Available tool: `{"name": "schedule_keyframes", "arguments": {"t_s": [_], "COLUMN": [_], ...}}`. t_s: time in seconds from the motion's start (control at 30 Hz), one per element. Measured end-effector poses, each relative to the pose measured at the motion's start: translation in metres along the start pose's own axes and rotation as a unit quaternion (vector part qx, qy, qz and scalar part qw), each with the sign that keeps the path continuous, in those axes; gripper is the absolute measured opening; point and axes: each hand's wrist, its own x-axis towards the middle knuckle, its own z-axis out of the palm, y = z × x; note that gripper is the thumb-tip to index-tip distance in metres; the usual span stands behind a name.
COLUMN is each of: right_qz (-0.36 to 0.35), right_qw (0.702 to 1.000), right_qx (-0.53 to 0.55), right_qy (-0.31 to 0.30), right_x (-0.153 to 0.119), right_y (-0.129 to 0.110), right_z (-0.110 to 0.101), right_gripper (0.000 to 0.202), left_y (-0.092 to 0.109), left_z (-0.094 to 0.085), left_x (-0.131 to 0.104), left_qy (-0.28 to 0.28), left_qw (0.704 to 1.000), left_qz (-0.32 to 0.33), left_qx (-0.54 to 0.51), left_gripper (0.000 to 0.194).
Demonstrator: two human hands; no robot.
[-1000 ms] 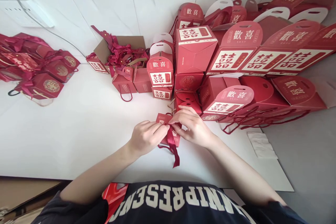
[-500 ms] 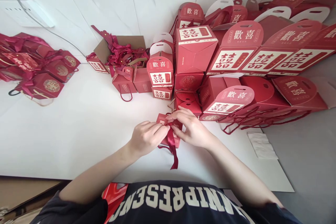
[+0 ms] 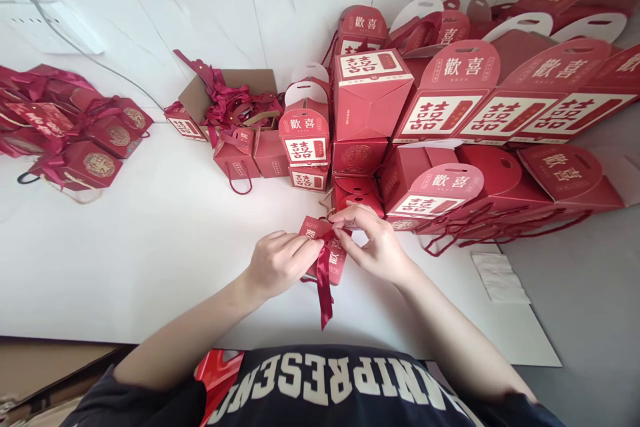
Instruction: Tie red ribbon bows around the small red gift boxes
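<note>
A small red gift box (image 3: 336, 267) with pale printed characters stands on the white table between my hands. A dark red ribbon (image 3: 325, 287) crosses its top, and one end hangs down the side towards me. My left hand (image 3: 285, 260) is closed, its fingertips pinching the ribbon over the box's left part. On the right, my right hand (image 3: 373, 240) pinches the ribbon near the far edge of the box, thumb and forefinger together. The fingers partly cover the spot where the ribbon meets the box top. Rope handles poke out at the box's left side.
Stacked red boxes (image 3: 445, 117) fill the back right, with rope handles (image 3: 500, 227) trailing in front. An open carton (image 3: 260, 80) of ribbons stands at the back. Ribboned boxes (image 3: 95, 167) crowd the left. White paper (image 3: 501, 278) lies near the table's right edge.
My right hand has moved slightly right, away from my left, drawing the ribbon with it. The hanging ribbon end has swung a little left and lower. My left hand has barely moved.
</note>
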Motion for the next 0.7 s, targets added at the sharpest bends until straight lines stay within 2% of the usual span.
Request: {"name": "schedule_keyframes", "arguments": {"t_s": [0.1,0.17,0.27,0.33,0.5,0.7], "right_qz": [0.014,0.01,0.044,0.067,0.036,0.025], "right_qw": [0.999,0.998,0.997,0.995,0.998,0.999], "right_qx": [0.0,0.01,0.054,0.071,-0.005,-0.034], "right_qy": [-0.042,-0.063,-0.039,-0.023,-0.058,-0.029], "right_x": [-0.001,-0.001,-0.002,-0.003,-0.002,0.004], "right_y": [-0.001,-0.001,0.0,0.0,-0.003,-0.011], "right_z": [-0.001,-0.001,-0.001,-0.002,-0.001,0.01], "right_gripper": [0.036,0.033,0.024,0.025,0.041,0.024], "left_y": [0.0,0.0,-0.001,-0.001,-0.004,-0.006], "left_z": [0.001,0.001,0.001,0.0,-0.001,-0.002], "left_x": [-0.001,-0.001,-0.001,-0.001,-0.002,0.0], "left_qy": [-0.003,-0.006,-0.008,-0.009,-0.019,-0.019], "left_qw": [1.0,1.0,1.0,1.0,0.999,0.999], "left_qz": [-0.001,0.0,0.0,-0.003,-0.014,-0.009], "left_qx": [0.002,0.002,0.0,-0.003,-0.024,-0.034], "left_gripper": [0.011,0.012,0.011,0.011,0.01,0.012]}}
